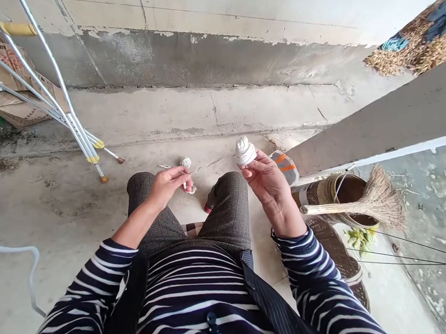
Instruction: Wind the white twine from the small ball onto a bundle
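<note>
My right hand holds up a small white bundle, cone-shaped and wound in layers with dark lines around it. A thin thread runs from near this bundle across to my left hand. The fingers of that hand are pinched on the thread in front of my left knee. A bit of whitish cord shows just below those fingertips. Beyond my left hand, a small speckled ball of string appears near the floor, with a short loose piece beside it.
Metal crutches stand at the left by a cardboard box. At the right are a straw broom across a bucket, a brown woven thing and a slanted grey ledge. A white hose lies at the lower left.
</note>
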Motion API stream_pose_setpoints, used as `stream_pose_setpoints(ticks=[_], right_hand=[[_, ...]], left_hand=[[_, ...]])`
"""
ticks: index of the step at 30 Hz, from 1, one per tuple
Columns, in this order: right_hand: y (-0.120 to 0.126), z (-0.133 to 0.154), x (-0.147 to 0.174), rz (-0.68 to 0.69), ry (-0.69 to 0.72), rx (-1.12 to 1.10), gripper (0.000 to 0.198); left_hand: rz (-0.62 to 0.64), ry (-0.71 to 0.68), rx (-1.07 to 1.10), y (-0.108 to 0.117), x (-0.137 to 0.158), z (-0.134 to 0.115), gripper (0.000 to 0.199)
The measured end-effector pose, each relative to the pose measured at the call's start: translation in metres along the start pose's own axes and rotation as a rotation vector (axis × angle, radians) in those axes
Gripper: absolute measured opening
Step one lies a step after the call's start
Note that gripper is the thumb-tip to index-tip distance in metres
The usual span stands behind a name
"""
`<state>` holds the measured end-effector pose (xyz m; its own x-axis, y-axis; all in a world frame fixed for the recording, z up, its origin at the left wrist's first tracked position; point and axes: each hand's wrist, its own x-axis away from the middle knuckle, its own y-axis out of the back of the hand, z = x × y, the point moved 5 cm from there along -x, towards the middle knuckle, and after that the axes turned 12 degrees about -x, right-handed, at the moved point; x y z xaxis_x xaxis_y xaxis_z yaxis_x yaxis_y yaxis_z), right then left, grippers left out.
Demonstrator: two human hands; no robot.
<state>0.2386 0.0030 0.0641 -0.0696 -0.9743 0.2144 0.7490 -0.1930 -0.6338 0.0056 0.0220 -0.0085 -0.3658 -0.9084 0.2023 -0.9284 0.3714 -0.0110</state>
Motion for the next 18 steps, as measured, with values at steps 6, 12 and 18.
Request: stream_pose_setpoints(ticks=[6, 12, 18], right_hand=[[0.000, -0.006, 0.016, 0.104, -0.137, 0.026, 0.022], [-0.036, -0.012, 0.028, 0.252, -0.301, -0.041, 0.025], [-0.028, -0.013, 0.015, 0.090, -0.216, -0.145, 0.029]], left_hand=[[0.473, 0.108, -0.169, 0.044, -0.010, -0.033, 0.035], [0.174, -0.050, -0.495, 0.010, -0.066, -0.041, 0.023], [-0.089, -0.254, -0.357, -0.041, -0.025, -0.020, 0.028]])
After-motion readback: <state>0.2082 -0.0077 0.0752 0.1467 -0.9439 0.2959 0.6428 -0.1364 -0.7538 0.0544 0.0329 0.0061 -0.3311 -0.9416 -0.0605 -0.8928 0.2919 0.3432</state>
